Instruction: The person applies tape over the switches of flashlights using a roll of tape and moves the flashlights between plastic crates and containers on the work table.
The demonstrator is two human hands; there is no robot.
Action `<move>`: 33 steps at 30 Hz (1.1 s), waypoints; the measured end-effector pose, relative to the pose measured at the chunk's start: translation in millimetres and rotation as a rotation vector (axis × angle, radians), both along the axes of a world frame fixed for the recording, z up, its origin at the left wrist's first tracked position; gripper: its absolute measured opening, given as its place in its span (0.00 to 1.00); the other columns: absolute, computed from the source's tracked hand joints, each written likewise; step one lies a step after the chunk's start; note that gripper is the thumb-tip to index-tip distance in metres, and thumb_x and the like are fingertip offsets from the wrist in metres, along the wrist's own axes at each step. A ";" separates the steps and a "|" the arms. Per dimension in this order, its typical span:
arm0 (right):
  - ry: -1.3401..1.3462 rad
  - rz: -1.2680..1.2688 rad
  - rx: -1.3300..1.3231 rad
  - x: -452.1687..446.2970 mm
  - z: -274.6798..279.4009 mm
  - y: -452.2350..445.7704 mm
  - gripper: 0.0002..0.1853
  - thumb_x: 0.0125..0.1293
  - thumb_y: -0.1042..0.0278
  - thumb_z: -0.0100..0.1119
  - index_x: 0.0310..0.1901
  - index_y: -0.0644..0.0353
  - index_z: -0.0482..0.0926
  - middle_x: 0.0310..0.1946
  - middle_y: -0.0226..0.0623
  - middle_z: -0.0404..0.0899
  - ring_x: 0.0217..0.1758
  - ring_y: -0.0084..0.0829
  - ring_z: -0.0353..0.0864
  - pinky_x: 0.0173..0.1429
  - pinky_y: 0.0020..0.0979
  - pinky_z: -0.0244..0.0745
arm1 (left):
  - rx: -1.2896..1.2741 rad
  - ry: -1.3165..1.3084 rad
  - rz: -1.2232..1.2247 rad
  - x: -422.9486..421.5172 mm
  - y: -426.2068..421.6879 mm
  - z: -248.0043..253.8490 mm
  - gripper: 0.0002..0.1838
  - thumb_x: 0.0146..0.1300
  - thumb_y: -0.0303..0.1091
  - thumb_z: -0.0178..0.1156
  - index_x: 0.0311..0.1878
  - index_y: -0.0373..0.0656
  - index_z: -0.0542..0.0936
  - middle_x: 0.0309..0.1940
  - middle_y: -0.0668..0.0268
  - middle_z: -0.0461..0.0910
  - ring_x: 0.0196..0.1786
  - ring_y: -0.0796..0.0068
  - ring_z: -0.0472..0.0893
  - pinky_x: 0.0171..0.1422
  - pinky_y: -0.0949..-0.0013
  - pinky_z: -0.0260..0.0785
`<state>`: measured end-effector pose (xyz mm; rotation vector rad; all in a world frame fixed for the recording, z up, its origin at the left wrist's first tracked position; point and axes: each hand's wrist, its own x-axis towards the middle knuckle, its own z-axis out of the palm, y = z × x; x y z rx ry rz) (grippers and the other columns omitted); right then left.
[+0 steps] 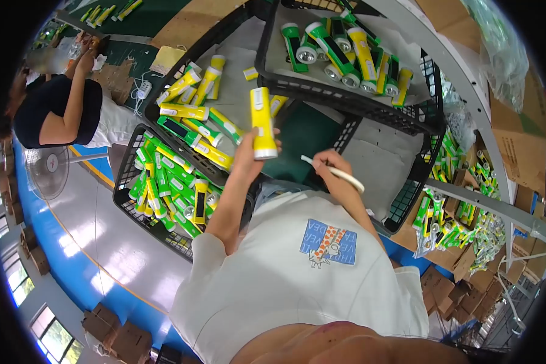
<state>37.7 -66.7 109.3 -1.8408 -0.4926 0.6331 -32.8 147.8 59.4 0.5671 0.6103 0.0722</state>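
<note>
Your left hand (246,159) pinches a yellow cylindrical plastic flashlight with a white switch panel (261,115) between thumb and fingers near its wide lens end, the narrow end pointing away from you. That flashlight is raised above the near right part of a black plastic basket lined with grey sheet (185,151), just beside a strip of dark green tabletop (306,130). Your right hand (335,165) is closed around a slim curved white tool (349,179), its tip aimed toward the flashlight but apart from it. The likeliest trouble is a slip: you grip only one end, so the long free end could swing down, and the flashlight could drop onto the tabletop or knock the basket's edge, scuffing its lens. The tool's tip could also scratch the yellow casing if it swings across while your hands are this near each other. The yellow and green flashlights (209,134) lie loosely crossed against the basket's near left edge, so a bump could roll one over into the black basket of green flashlights (126,176) below. At the far right, a loaded black basket (352,100) overlaps the far edge of a grey-lined black basket (400,209); if it rests there, which you cannot tell, a push could tip it.
</note>
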 end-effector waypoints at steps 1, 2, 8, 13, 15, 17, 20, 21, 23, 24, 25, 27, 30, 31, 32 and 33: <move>-0.004 0.007 0.167 4.6 -1.6 3.3 0.04 0.60 0.73 0.58 0.35 0.62 0.76 0.36 0.33 0.73 0.39 0.23 0.72 0.42 0.23 0.67 | 0.029 -0.052 -0.047 -1.5 -23.8 9.6 0.24 0.67 0.41 0.41 0.61 0.36 0.64 0.48 0.56 0.74 0.42 0.66 0.77 0.47 0.61 0.73; -0.053 0.031 0.235 10.4 -0.1 5.5 0.04 0.60 0.73 0.58 0.35 0.62 0.76 0.40 0.34 0.72 0.40 0.25 0.72 0.44 0.24 0.67 | 0.142 -0.087 -0.058 -0.2 -48.3 17.8 0.23 0.70 0.40 0.39 0.62 0.37 0.64 0.50 0.58 0.74 0.44 0.67 0.77 0.48 0.60 0.73; -0.070 0.049 0.252 28.8 20.0 -22.1 0.03 0.59 0.73 0.60 0.34 0.63 0.77 0.40 0.34 0.69 0.41 0.24 0.70 0.43 0.23 0.67 | 0.720 -0.164 -0.113 16.2 -111.2 43.4 0.23 0.74 0.47 0.33 0.60 0.40 0.63 0.45 0.64 0.71 0.46 0.78 0.71 0.52 0.73 0.64; -0.205 0.032 0.221 36.2 17.0 -51.1 0.04 0.58 0.71 0.61 0.32 0.62 0.78 0.40 0.35 0.71 0.42 0.26 0.71 0.44 0.26 0.68 | 0.839 -0.276 -0.229 19.3 -131.6 47.3 0.29 0.72 0.56 0.27 0.57 0.40 0.64 0.44 0.63 0.71 0.45 0.78 0.71 0.52 0.74 0.64; -0.228 0.053 0.188 38.0 16.6 -58.8 0.05 0.57 0.70 0.62 0.32 0.62 0.78 0.40 0.35 0.71 0.42 0.27 0.71 0.44 0.27 0.68 | 0.834 -0.278 -0.223 19.6 -139.0 50.1 0.28 0.72 0.55 0.29 0.57 0.40 0.64 0.43 0.64 0.71 0.45 0.78 0.71 0.51 0.74 0.64; -0.225 0.049 0.189 38.8 15.3 -64.7 0.05 0.57 0.70 0.62 0.32 0.62 0.78 0.39 0.35 0.72 0.42 0.27 0.72 0.44 0.27 0.68 | 0.903 -0.282 -0.232 20.4 -143.1 44.2 0.28 0.72 0.55 0.30 0.57 0.40 0.64 0.43 0.64 0.71 0.45 0.78 0.71 0.51 0.73 0.64; -0.237 0.038 0.168 39.3 21.1 -69.9 0.05 0.57 0.70 0.62 0.31 0.61 0.78 0.39 0.35 0.72 0.41 0.28 0.73 0.44 0.27 0.69 | 0.995 -0.254 -0.259 22.9 -149.0 37.8 0.26 0.73 0.54 0.33 0.57 0.40 0.64 0.43 0.63 0.72 0.45 0.77 0.71 0.51 0.73 0.64; -0.249 0.029 0.148 39.8 23.1 -70.7 0.05 0.57 0.70 0.62 0.31 0.61 0.78 0.38 0.35 0.73 0.40 0.28 0.73 0.43 0.28 0.69 | 1.018 -0.219 -0.279 24.1 -150.8 35.9 0.26 0.73 0.53 0.34 0.57 0.39 0.64 0.44 0.63 0.72 0.46 0.77 0.71 0.51 0.73 0.64; -0.273 0.028 0.138 42.4 22.0 -72.9 0.05 0.57 0.70 0.61 0.30 0.62 0.78 0.37 0.35 0.73 0.38 0.27 0.74 0.40 0.27 0.70 | 1.033 -0.218 -0.277 25.4 -151.6 28.0 0.25 0.72 0.53 0.35 0.56 0.39 0.64 0.43 0.62 0.72 0.45 0.77 0.72 0.50 0.73 0.65; -0.295 0.030 0.125 44.0 20.7 -73.8 0.06 0.57 0.70 0.61 0.29 0.63 0.78 0.37 0.36 0.73 0.35 0.27 0.75 0.38 0.26 0.71 | 1.045 -0.215 -0.271 26.7 -152.2 29.1 0.25 0.72 0.53 0.36 0.56 0.39 0.64 0.43 0.62 0.73 0.44 0.76 0.74 0.49 0.73 0.67; -0.132 0.026 0.193 46.7 17.1 -75.8 0.07 0.56 0.70 0.62 0.28 0.64 0.77 0.35 0.36 0.74 0.32 0.26 0.76 0.35 0.26 0.72 | 1.047 -0.216 -0.272 26.8 -153.6 31.1 0.25 0.72 0.53 0.36 0.56 0.39 0.64 0.43 0.62 0.73 0.44 0.76 0.74 0.49 0.73 0.67; -0.013 0.004 0.163 59.5 18.2 -83.3 0.09 0.57 0.69 0.61 0.27 0.67 0.77 0.28 0.34 0.75 0.26 0.22 0.77 0.29 0.23 0.72 | 0.588 -0.294 -0.322 26.2 -157.1 37.7 0.25 0.72 0.53 0.36 0.55 0.39 0.65 0.42 0.61 0.74 0.41 0.75 0.77 0.45 0.72 0.71; 0.195 0.059 0.129 67.7 24.6 -89.6 0.09 0.59 0.68 0.60 0.28 0.68 0.78 0.26 0.33 0.76 0.26 0.22 0.77 0.30 0.23 0.72 | 0.536 -0.293 -0.294 30.8 -164.2 38.7 0.25 0.72 0.54 0.35 0.55 0.40 0.65 0.41 0.60 0.75 0.39 0.73 0.79 0.42 0.71 0.74; 0.217 0.072 0.153 68.1 27.3 -90.6 0.10 0.61 0.67 0.59 0.29 0.66 0.79 0.25 0.33 0.77 0.27 0.21 0.78 0.30 0.22 0.72 | 0.538 -0.294 -0.299 31.6 -164.2 39.8 0.25 0.72 0.54 0.35 0.55 0.40 0.65 0.41 0.60 0.75 0.39 0.73 0.79 0.42 0.71 0.74; 0.217 0.066 0.156 69.3 26.0 -92.1 0.10 0.61 0.67 0.59 0.29 0.66 0.79 0.25 0.33 0.77 0.27 0.21 0.78 0.30 0.22 0.72 | 0.448 -0.234 -0.301 33.0 -164.2 42.1 0.25 0.72 0.53 0.35 0.55 0.40 0.65 0.41 0.60 0.75 0.39 0.72 0.79 0.43 0.70 0.74; 0.194 0.083 0.153 71.8 23.2 -94.2 0.10 0.62 0.67 0.58 0.30 0.66 0.79 0.26 0.33 0.77 0.29 0.21 0.78 0.33 0.23 0.73 | 0.358 -0.175 -0.303 35.3 -164.4 45.0 0.25 0.72 0.53 0.35 0.56 0.40 0.65 0.40 0.59 0.75 0.40 0.71 0.79 0.45 0.68 0.74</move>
